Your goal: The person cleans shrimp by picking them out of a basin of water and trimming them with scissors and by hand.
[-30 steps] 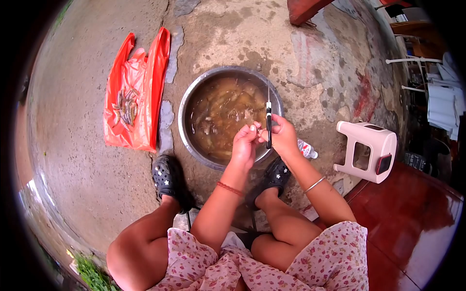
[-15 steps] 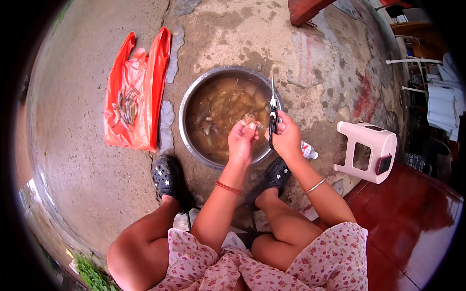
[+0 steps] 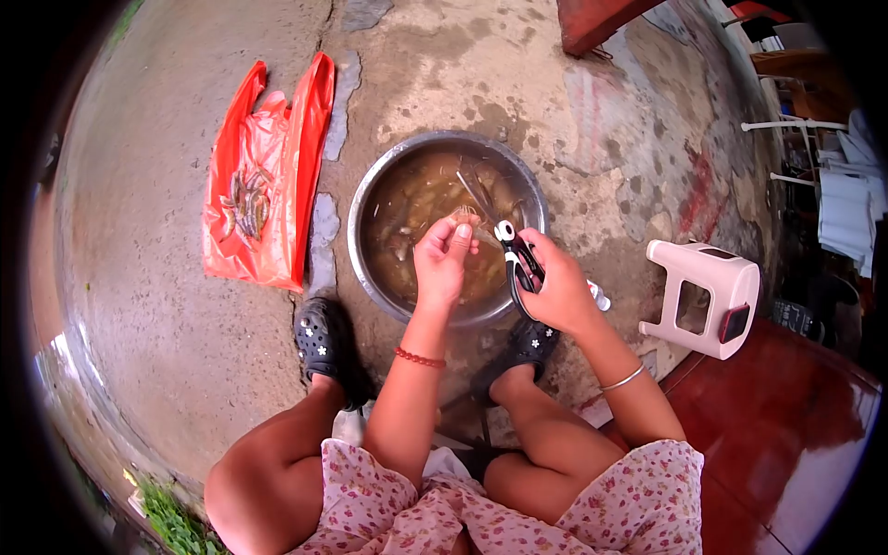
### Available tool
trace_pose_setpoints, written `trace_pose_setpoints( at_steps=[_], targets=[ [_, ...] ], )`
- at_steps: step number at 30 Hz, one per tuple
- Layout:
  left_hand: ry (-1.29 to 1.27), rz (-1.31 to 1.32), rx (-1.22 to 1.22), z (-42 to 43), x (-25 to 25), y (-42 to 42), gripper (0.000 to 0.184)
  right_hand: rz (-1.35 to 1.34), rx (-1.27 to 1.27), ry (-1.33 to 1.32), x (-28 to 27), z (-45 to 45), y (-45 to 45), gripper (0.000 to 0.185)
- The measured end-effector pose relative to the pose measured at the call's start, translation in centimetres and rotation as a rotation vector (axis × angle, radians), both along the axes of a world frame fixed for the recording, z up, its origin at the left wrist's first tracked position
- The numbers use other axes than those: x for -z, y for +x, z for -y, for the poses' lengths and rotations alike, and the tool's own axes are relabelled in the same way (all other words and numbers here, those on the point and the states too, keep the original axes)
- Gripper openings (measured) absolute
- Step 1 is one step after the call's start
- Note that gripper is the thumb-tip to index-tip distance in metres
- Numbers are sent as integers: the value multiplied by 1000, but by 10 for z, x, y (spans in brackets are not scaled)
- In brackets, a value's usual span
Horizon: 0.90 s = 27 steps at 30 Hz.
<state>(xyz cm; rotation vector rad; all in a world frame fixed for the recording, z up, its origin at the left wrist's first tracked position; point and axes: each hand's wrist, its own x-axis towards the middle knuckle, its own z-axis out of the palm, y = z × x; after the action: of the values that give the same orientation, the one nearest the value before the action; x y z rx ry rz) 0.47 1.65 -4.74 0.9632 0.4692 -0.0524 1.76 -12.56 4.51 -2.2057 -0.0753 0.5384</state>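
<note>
A metal basin point(image 3: 356, 231) of murky brown water with several shrimp in it stands before my feet. Over it, my left hand point(image 3: 439, 268) pinches a shrimp point(image 3: 464, 216) between thumb and fingers, the head partly hidden. My right hand point(image 3: 561, 289) is closed round the black handles of a pair of scissors point(image 3: 505, 231). The blades are spread apart and point up and left, close beside the shrimp. On the ground to the left lies a red plastic bag point(image 3: 310, 176), with a small pile of shrimp point(image 3: 248, 205) on it.
A pale pink stool point(image 3: 726, 319) lies on its side at the right. A plastic bottle point(image 3: 599, 296) is partly hidden behind my right wrist. My black clogs point(image 3: 319, 342) flank the basin's near side. A red post point(image 3: 592, 26) stands at the top.
The scissors have swung from upright and closed to tilted left with their blades apart. My left hand has shifted slightly left with the shrimp, and my right hand has turned and moved down.
</note>
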Motion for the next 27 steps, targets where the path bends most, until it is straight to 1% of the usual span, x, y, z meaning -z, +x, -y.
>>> trace_pose_setpoints(
  at_steps=[2,3,6,7,8,10,14,16,19,23,25,27],
  targets=[
    [14,11,5,-5,-4,3,17,-29,-70,-82,-6,-2,-2,40],
    [10,34,-15,-6,-5,4,17,6,-83,-54,-3,-2,-5,40],
    [2,50,-46,-10,-5,5,17,-9,-90,-23,-3,-3,-11,39],
    [-6,42,-57,-11,-5,5,17,72,-73,-15,-3,-4,-14,39],
    [-4,42,-58,-12,-6,5,17,72,-74,-13,-4,-4,-15,39],
    [-41,-15,-92,-12,-12,6,17,-20,-78,-123,-9,-2,-15,40],
    [-43,7,-58,-14,-1,4,19,12,-37,-150,-9,-2,-16,43],
    [-29,25,-5,-15,-5,5,19,40,-27,-233,-12,-2,-15,43],
    [-29,28,-5,-15,-1,5,19,88,-40,-253,-9,2,-16,42],
    [-27,1,-11,-16,0,5,20,77,-45,-277,-11,2,-16,42],
    [-72,-27,-28,-16,-3,6,18,149,-76,-283,-8,4,-17,42],
    [-102,-16,-65,-13,-2,6,16,130,-76,-288,-5,6,-18,42]
  ],
)
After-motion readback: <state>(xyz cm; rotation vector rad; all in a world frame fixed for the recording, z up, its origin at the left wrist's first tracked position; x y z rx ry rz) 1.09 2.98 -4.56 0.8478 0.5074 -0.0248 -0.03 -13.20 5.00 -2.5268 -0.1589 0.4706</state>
